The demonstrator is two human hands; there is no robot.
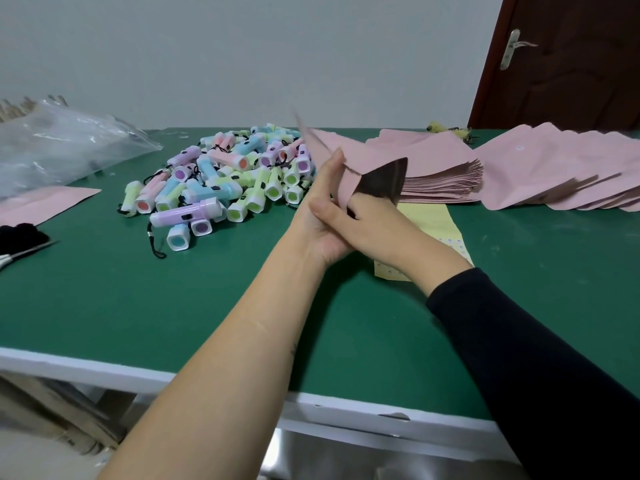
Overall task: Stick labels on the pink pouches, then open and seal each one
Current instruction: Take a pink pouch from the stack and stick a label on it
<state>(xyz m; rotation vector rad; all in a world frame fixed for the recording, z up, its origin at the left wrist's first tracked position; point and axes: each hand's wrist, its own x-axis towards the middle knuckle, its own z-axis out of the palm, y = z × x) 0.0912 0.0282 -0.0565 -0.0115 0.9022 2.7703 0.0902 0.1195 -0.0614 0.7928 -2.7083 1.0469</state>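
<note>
At the far left a clear plastic bag (62, 147) is lying on the green table (173, 306), and beside it one lone pouch (45, 202) is resting flat near a pair of scissors (24, 254); it is probably a finished one, though no label is showing from here. Next, a heap of little pastel torches (221, 178) is sitting in the middle. Just right of that heap the person is holding a pink pouch (332, 157) up off the table. The left hand (322, 216) is gripping its side, with the thumb lying along the front and the other fingers hidden behind. The right hand (367, 223) is curling its fingers (353, 206) over the edge of the mouth and pulling it apart, so the dark lining is showing. That suggests the opening step is under way on this pouch, with sealing to come. Whether this pouch is already carrying a label cannot be told. Under the right wrist a yellow label sheet (433, 220) is lying on the table. Behind it a thick stack of pouches (440, 181) is waiting, and at the far right more fanned pouches (571, 168) are spreading toward the edge. Judging by those piles, the job seems far from finished, with most pouches yet to be opened and sealed.
</note>
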